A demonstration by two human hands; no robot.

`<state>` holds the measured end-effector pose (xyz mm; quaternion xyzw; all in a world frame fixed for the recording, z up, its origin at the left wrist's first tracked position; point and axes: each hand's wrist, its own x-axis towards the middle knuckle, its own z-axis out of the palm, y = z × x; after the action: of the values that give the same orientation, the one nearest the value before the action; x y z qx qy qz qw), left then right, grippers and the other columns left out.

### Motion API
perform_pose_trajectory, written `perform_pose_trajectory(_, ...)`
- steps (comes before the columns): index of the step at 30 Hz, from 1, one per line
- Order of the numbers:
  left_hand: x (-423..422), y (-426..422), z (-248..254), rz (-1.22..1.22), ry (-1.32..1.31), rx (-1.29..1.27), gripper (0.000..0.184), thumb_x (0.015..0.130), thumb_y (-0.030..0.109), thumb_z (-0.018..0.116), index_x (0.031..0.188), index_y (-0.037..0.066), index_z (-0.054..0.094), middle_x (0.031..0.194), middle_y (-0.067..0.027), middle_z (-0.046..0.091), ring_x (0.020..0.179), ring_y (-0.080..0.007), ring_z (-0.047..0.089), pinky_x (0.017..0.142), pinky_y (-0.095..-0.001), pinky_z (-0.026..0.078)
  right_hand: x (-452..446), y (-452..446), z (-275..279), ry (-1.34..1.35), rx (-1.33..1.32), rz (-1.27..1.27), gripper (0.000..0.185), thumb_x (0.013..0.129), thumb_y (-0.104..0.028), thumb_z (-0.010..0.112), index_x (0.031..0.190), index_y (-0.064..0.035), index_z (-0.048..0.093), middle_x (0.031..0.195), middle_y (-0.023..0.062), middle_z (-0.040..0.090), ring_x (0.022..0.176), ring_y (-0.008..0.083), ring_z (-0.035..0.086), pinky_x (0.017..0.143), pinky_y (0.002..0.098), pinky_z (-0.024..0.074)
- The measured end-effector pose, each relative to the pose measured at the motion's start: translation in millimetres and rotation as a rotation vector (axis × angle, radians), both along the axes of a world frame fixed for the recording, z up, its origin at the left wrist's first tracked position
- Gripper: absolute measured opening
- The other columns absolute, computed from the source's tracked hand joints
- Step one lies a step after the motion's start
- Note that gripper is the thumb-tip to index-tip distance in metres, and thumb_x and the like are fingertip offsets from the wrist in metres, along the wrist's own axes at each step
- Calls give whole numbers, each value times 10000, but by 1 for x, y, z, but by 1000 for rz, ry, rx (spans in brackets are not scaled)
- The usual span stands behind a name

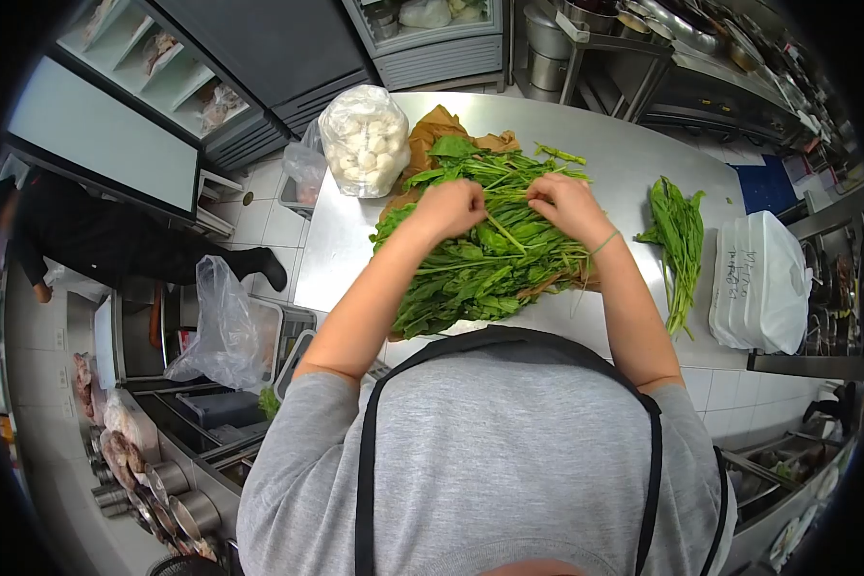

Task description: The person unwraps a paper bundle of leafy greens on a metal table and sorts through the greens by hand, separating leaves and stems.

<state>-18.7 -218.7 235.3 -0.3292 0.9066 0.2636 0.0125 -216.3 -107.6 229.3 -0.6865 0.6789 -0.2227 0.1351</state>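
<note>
A big heap of leafy greens (480, 278) with long stems lies on crumpled brown paper (437, 130) on the steel table. My left hand (451, 207) is closed over the upper part of the heap, pinching a stem that slants down to the right from its fingertips. Just to the right, my right hand (568, 206) has its thumb and fingers pinched at the stems; the exact stem is hard to make out. A smaller bunch of greens (677, 240) lies apart, right of my right hand.
A clear bag of round white pieces (365, 144) stands at the table's (634, 154) back left. Stacked white foam boxes (758, 283) in plastic sit at the right edge. A person in dark clothes (96, 226) is at the left, near crates and a plastic bag (223, 326).
</note>
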Motion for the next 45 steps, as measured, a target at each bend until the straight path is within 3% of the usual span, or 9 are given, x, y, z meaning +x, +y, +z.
perform_pose_trajectory(6,-12,10,8,-311,282,-132,288,908,380,510,985,124,616,1011,-70,599,961,-282,550,876,-451,350,-24,-14,-18,-77,107,-60,208,828,-231,607,964,-81,659,930,109,658,902,314,600,792,412,458)
perform_pose_trajectory(16,11,-27,-15,-256,-248,-275,431,942,481,377,1029,158,648,937,-53,636,947,-224,575,840,-414,299,-57,-30,-61,-128,76,89,202,816,-185,599,978,-79,655,998,108,630,959,295,587,846,396,458)
perform_pose_trajectory(18,18,-43,-24,-216,-241,-510,428,930,479,402,991,140,655,923,-60,622,934,-232,573,840,-415,303,-58,-34,-53,-82,240,163,204,800,-189,618,975,-90,653,1020,97,595,1007,282,562,863,395,448)
perform_pose_trajectory(22,9,-62,-4,-112,75,-371,229,854,290,588,959,88,610,921,-60,608,923,-251,561,787,-478,376,-48,-42,-18,7,445,98,242,784,-212,647,1000,-103,645,1038,88,576,1047,273,542,890,428,425)
perform_pose_trajectory(24,-2,-63,-4,-141,94,-453,299,794,232,660,1037,91,557,1000,-74,581,958,-279,554,804,-474,415,-36,-48,-14,57,147,-32,311,767,-257,680,1040,-120,625,1060,72,562,1087,269,521,911,468,401)
perform_pose_trajectory(27,-16,-61,-21,-222,-236,-505,628,690,256,755,1203,103,428,1190,-122,462,1080,-336,508,902,-390,440,-19,-51,-28,164,170,-11,329,776,-265,679,1070,-134,609,1106,59,543,1122,259,496,933,483,380)
perform_pose_trajectory(35,-7,-71,-54,-145,-128,-308,488,738,148,695,1144,52,442,1120,-153,506,1042,-342,533,841,-427,471,-10,-7,-43,-5,188,79,222,854,-198,580,1062,-138,624,1054,53,573,1087,259,514,919,437,396)
perform_pose_trajectory(42,-12,-76,-15,-175,-31,-358,365,757,169,656,1071,49,514,1055,-133,555,996,-317,563,815,-411,483,-15,-4,-41,-53,108,112,248,860,-186,572,1090,-101,605,1042,90,587,1030,282,545,880,411,429)
perform_pose_trajectory(45,-20,-79,8,-198,-35,-405,368,741,166,659,1071,60,536,1088,-135,565,1006,-312,562,806,-408,486,-24,-18,-37,-432,21,-24,373,847,-173,610,1184,-45,518,1061,127,574,982,256,576,854,347,464)
